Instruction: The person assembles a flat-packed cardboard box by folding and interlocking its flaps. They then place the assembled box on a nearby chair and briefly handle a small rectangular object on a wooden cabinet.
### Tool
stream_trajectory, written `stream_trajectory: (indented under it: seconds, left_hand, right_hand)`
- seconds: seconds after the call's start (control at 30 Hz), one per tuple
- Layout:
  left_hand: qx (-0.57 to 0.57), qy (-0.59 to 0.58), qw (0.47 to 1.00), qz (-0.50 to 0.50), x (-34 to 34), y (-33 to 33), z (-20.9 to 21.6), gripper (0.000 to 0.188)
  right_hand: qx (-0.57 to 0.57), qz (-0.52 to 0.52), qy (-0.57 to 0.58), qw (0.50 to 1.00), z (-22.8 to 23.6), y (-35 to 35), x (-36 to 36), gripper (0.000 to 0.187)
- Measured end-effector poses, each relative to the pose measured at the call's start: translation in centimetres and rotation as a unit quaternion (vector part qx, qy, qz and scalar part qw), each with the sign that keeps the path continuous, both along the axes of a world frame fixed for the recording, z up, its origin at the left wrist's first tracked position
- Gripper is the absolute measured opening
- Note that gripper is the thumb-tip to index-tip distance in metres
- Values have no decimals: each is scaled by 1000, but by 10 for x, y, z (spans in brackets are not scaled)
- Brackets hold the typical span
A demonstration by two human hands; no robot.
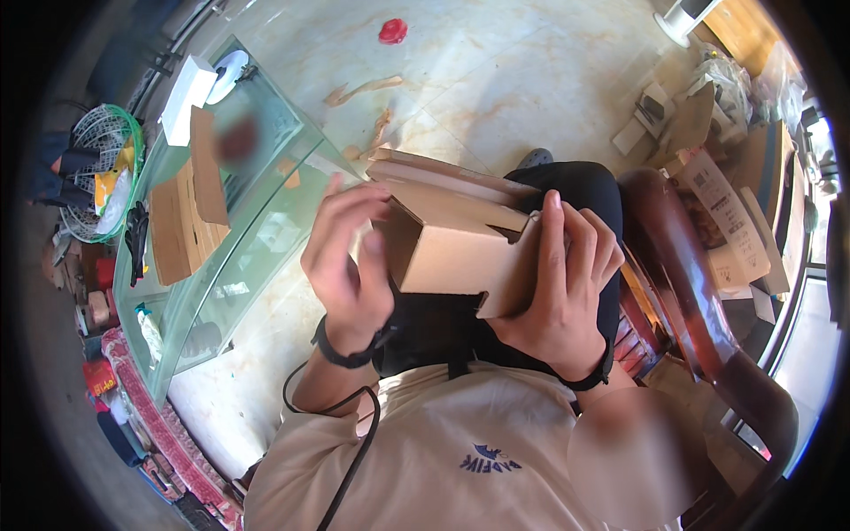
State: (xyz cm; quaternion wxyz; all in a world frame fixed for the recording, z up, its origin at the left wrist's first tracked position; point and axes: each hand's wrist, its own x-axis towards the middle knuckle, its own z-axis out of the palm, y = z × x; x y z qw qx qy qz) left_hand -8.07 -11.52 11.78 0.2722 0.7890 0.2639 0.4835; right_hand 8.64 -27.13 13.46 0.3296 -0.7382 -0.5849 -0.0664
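A small brown cardboard box [456,259], partly folded, is held over my lap with its lid flap [452,180] raised on the far side. My right hand [567,288] grips the box's right end, fingers bent against the panel. At the other end, my left hand [347,261] has thumb and fingers spread apart, slightly blurred. Its fingertips come up to the box's left edge, and whether they touch is unclear. Slots show near the right panel, and the box's inside is mostly hidden.
To the left stands a glass table [266,190] bearing flattened cardboard [181,221] and a white box [187,99]. Beyond it sits a green-rimmed wire basket [102,173]. A dark wooden armrest [677,257] and opened cartons [726,217] are at my right. A red item [392,32] lies on the floor.
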Motion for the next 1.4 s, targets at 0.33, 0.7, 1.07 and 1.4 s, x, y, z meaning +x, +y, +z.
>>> stream_trajectory:
  seconds: [0.33, 0.7, 1.07, 1.4]
  left_hand:
    - [-63, 22, 993, -102, -1, -21, 28, 21]
    - [-276, 52, 956, -82, 9, -34, 30, 22]
    - [-266, 26, 962, -49, 14, -30, 19, 20]
    - [-326, 16, 942, -78, 12, -27, 19, 22]
  right_hand:
    - [11, -5, -10, 1000, 1, 14, -1, 105]
    - [-3, 61, 73, 995, -6, 16, -5, 103]
    - [44, 56, 53, 996, -5, 10, -4, 85]
    - [-18, 99, 116, 988, 4, 9, 2, 85]
